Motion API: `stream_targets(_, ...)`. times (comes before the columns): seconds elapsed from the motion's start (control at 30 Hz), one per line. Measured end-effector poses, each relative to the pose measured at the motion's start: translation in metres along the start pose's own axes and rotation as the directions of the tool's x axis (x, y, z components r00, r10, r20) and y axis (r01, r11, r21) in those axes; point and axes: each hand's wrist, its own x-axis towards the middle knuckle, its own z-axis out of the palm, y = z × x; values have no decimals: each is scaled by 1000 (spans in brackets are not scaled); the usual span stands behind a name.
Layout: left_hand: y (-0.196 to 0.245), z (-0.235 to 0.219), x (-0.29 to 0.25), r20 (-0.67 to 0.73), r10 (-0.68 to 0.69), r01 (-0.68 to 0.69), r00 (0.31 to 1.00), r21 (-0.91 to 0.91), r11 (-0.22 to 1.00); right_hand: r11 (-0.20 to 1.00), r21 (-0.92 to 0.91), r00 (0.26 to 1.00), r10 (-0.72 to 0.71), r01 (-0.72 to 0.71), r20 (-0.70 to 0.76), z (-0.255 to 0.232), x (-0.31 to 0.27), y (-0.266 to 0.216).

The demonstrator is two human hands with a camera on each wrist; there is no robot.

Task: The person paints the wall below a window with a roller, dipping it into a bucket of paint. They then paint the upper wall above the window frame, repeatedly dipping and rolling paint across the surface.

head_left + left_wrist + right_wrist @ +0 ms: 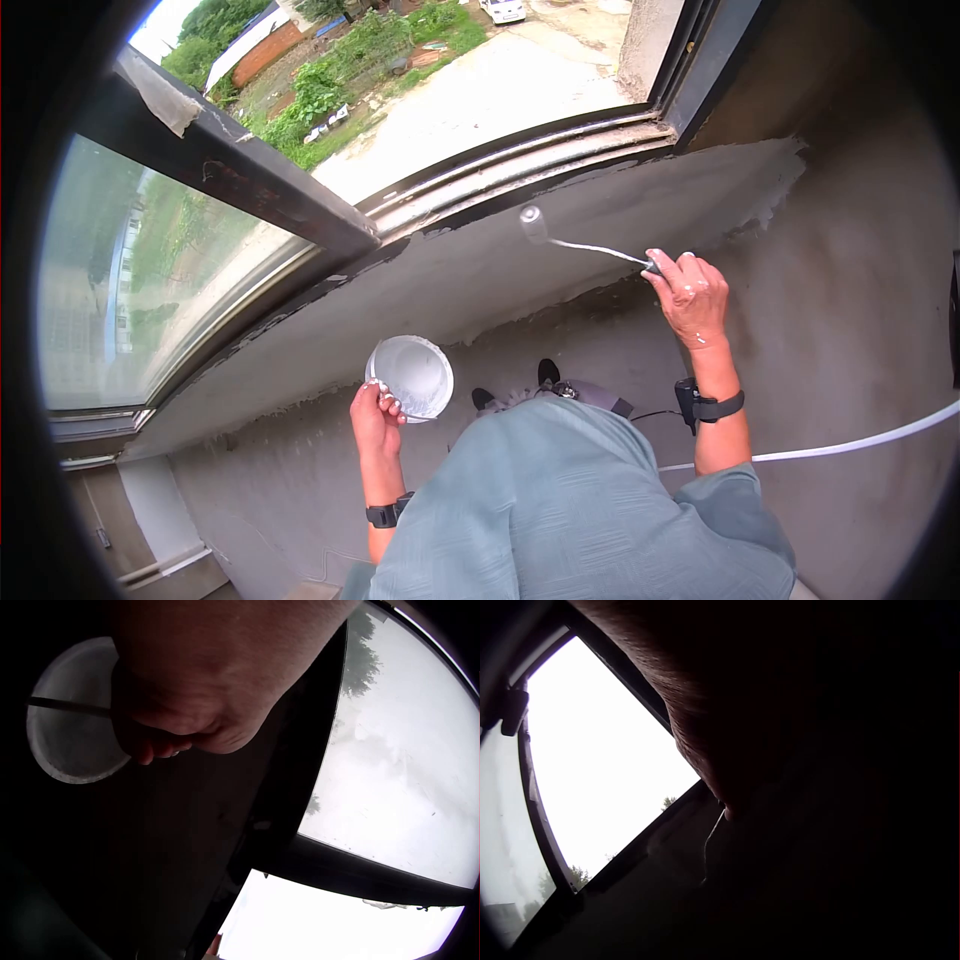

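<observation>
My right hand (pixel 692 298) grips the dark handle of a small paint roller (pixel 534 222), its thin bent wire frame reaching left. The white roller head is slightly blurred and overlaps the grey strip of wall (pixel 640 215) under the window. In the right wrist view the wire shows beyond the dark hand (pixel 716 796). Down at the left, my left hand (pixel 376 415) holds a white bucket (pixel 447 380) by its handle, with whitish paint inside. The left wrist view shows the bucket (pixel 45 754) partly hidden behind the hand (pixel 180 712); the handle crosses its mouth. White specks mark both hands.
An open window with a dirty sill track (pixel 520 180) runs above the wall strip. A dark window post (pixel 250 165) and a glass pane (pixel 140 280) stand at the left. A white hose or cable (pixel 860 440) stretches at the right. Below are feet in dark shoes (pixel 548 371).
</observation>
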Motion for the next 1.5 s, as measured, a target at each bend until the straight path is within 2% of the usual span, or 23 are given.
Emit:
stream_targets(0.17, 3, 1, -2, 15, -14, 14, 1000, 12, 1000, 998, 50, 999, -46, 46, 17, 12, 7, -18)
stream_targets(0.47, -4, -9, -5, 6, -11, 11, 1000, 5, 1000, 963, -112, 969, 245, -246, -29, -16, -22, 68)
stream_targets(0.6, -5, -5, -7, -9, -23, 23, 1000, 11, 1000, 919, -167, 934, 355, -358, -48, -25, -30, 83)
stream_targets(0.97, -10, 12, -6, 39, -59, 57, 997, 57, 997, 995, 54, 997, 79, -78, -2, -7, -8, 7)
stream_targets(1.03, -7, 18, -10, 44, -54, 51, 998, 65, 997, 995, 52, 997, 80, -79, -13, -9, -5, 14)
stream_targets(1.23, -14, 16, -15, 48, -41, 39, 998, 41, 998, 955, -43, 956, 291, -293, -38, -28, -23, 62)
stream_targets(1.33, -21, 11, -10, 40, -41, 40, 998, 39, 998, 954, -74, 956, 290, -292, -37, -29, -30, 61)
stream_targets(1.5, -20, 16, -11, 42, -52, 49, 998, 62, 997, 977, 89, 981, 193, -192, 5, -16, -17, 22)
